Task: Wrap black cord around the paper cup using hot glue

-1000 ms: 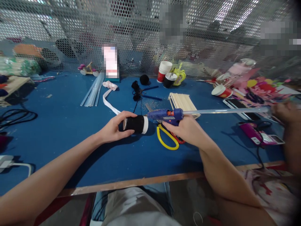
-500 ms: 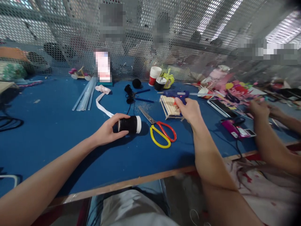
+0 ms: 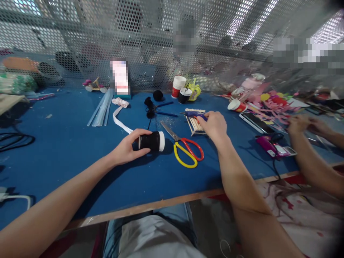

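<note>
My left hand [image 3: 125, 148] is wrapped round a paper cup [image 3: 151, 142] covered in black yarn, which lies on its side with its white end to the right. A black strand leads from it up toward a black bundle of yarn [image 3: 149, 107]. At the right, my right hand [image 3: 215, 127] grips a blue glue gun [image 3: 192, 114], its nozzle pointing left. The gun is over a small wooden stick rack [image 3: 193, 127], at its top. Between my hands lie open scissors [image 3: 176, 137] with one yellow and one red handle loop.
Glue sticks [image 3: 100, 109] and a white ribbon [image 3: 120, 123] lie at the left, near a propped phone [image 3: 120, 77]. Stacked cups [image 3: 178, 86] stand at the mesh wall. At right are a purple device [image 3: 271, 145], a phone [image 3: 256, 123] and a co-worker's hands [image 3: 298, 123].
My right hand has brought the glue gun down and slightly left onto the rack. My left hand keeps hold of the cup. The whole view has shifted slightly.
</note>
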`<action>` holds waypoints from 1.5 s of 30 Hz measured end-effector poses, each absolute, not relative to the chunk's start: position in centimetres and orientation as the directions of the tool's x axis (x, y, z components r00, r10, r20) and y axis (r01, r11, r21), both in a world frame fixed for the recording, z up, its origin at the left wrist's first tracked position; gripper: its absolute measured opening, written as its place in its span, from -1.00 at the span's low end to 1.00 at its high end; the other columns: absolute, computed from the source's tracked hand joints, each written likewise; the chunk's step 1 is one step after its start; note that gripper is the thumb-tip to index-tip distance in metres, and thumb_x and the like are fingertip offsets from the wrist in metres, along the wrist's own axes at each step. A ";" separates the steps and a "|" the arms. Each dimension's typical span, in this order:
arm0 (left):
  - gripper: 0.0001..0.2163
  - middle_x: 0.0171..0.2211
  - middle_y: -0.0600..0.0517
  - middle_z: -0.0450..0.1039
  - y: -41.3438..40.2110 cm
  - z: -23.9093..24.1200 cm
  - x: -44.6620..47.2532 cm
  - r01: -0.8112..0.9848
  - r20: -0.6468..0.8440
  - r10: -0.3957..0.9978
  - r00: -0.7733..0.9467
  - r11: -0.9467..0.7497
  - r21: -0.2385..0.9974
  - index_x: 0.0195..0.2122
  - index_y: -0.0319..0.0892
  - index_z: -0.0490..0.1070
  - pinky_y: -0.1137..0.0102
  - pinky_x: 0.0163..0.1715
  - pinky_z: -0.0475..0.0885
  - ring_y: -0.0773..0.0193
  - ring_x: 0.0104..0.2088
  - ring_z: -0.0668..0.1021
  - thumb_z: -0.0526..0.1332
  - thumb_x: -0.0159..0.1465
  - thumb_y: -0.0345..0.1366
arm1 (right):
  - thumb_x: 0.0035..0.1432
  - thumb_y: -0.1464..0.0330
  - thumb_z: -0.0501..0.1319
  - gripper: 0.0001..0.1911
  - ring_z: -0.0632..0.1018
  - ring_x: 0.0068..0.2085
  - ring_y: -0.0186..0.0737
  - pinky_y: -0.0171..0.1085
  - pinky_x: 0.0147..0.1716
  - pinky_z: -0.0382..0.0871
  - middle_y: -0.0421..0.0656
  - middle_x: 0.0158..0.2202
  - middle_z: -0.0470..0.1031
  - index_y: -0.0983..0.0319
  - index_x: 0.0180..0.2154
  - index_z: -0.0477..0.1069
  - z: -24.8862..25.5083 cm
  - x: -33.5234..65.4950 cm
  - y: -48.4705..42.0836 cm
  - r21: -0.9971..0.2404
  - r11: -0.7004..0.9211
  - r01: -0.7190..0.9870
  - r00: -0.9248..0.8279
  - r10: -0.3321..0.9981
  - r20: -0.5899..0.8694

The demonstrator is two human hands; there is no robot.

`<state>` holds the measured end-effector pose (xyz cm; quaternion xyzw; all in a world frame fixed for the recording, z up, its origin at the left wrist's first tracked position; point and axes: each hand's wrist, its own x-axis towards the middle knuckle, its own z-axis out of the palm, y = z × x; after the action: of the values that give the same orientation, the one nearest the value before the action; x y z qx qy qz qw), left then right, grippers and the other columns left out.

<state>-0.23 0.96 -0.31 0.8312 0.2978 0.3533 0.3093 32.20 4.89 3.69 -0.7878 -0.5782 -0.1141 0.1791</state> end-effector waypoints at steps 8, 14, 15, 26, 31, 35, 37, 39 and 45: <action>-0.56 0.03 -0.13 0.26 0.9 -0.3 -0.3 0.260 0.415 0.692 0.591 -0.650 0.714 0.06 -0.15 0.17 0.26 0.00 0.32 0.14 0.02 0.38 0.21 0.15 -0.30 | 0.10 0.20 0.10 -0.64 0.44 -0.15 -0.01 -0.13 -0.18 0.27 0.07 -0.24 0.45 0.35 -0.25 0.47 5.2 30.4 3.5 -0.210 -0.068 0.975 0.157 0.881 0.446; -0.56 0.03 -0.14 0.27 0.7 -0.2 -0.1 0.239 0.438 0.643 0.628 -0.695 0.678 0.05 -0.17 0.20 0.23 0.06 0.29 0.12 0.05 0.36 0.22 0.14 -0.30 | 0.16 -0.01 -0.09 -0.44 0.46 -0.28 -0.20 -0.25 -0.27 0.26 -0.07 -0.31 0.48 0.26 -0.39 0.46 6.7 24.0 1.3 -0.605 0.313 0.732 -0.290 0.947 0.138; -0.56 0.03 -0.14 0.27 0.7 -0.1 -0.1 0.239 0.435 0.640 0.634 -0.697 0.676 0.05 -0.17 0.20 0.23 0.05 0.29 0.12 0.05 0.37 0.22 0.14 -0.31 | 0.15 -0.04 -0.12 -0.40 0.46 -0.28 -0.20 -0.25 -0.27 0.25 -0.08 -0.34 0.48 0.26 -0.41 0.46 6.6 22.8 1.3 -0.645 0.313 0.697 -0.364 0.929 0.057; -0.51 0.00 -0.13 0.31 0.5 0.2 -0.1 0.252 0.387 0.660 0.644 -0.661 0.707 0.07 -0.18 0.18 0.25 -0.03 0.34 0.13 -0.04 0.42 0.24 0.12 -0.26 | -0.03 0.15 0.22 -0.69 0.33 -0.46 -0.41 -0.35 -0.44 0.18 -0.24 -0.52 0.36 0.30 -0.47 0.41 4.9 18.4 2.9 -0.906 0.264 0.332 -0.383 0.915 0.127; -0.43 -0.10 -0.09 0.35 0.1 0.4 0.0 0.195 0.232 0.775 0.588 -0.414 0.889 0.14 -0.15 0.06 0.31 -0.19 0.42 0.22 -0.21 0.49 0.23 0.13 -0.21 | -0.02 0.19 0.24 -0.74 0.33 -0.53 -0.45 -0.37 -0.52 0.20 -0.23 -0.53 0.39 0.27 -0.45 0.39 5.7 20.4 2.8 -0.938 0.243 0.249 -0.228 0.955 0.187; -0.51 -0.20 -0.05 0.39 0.1 0.5 0.1 0.163 0.131 0.796 0.591 -0.277 0.947 0.06 -0.18 0.16 0.32 -0.24 0.43 0.22 -0.24 0.48 0.21 0.14 -0.16 | -0.05 0.15 0.27 -0.70 0.32 -0.57 -0.46 -0.38 -0.54 0.24 -0.26 -0.57 0.35 0.26 -0.50 0.34 5.5 21.4 2.9 -0.944 0.278 0.179 -0.140 0.957 0.256; -0.53 -0.21 -0.06 0.39 0.1 0.7 0.2 0.156 0.119 0.802 0.585 -0.254 0.955 0.02 -0.21 0.19 0.33 -0.25 0.43 0.21 -0.24 0.48 0.22 0.13 -0.14 | -0.07 0.13 0.27 -0.68 0.31 -0.57 -0.46 -0.38 -0.55 0.25 -0.27 -0.59 0.33 0.26 -0.51 0.33 5.3 21.5 3.0 -0.941 0.290 0.175 -0.122 0.955 0.271; -0.54 -0.22 -0.06 0.40 0.1 0.8 0.3 0.159 0.110 0.804 0.585 -0.247 0.956 0.00 -0.22 0.21 0.33 -0.26 0.43 0.22 -0.25 0.48 0.22 0.12 -0.14 | -0.07 0.11 0.27 -0.66 0.32 -0.57 -0.46 -0.38 -0.55 0.25 -0.27 -0.61 0.32 0.26 -0.51 0.32 5.1 21.5 3.0 -0.936 0.293 0.196 -0.109 0.955 0.276; -0.55 -0.21 -0.04 0.38 0.0 0.4 0.2 0.176 0.108 0.767 0.632 -0.278 0.944 0.02 -0.19 0.21 0.34 -0.23 0.42 0.23 -0.25 0.47 0.23 0.13 -0.16 | -0.05 0.09 0.24 -0.64 0.35 -0.57 -0.44 -0.38 -0.54 0.27 -0.25 -0.61 0.35 0.25 -0.53 0.29 4.5 21.2 3.4 -0.909 0.319 0.267 -0.115 0.947 0.298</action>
<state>0.16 0.00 0.43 0.7452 0.3166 0.2896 0.5105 21.24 3.36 4.53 -0.4626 -0.6565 0.3557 0.4780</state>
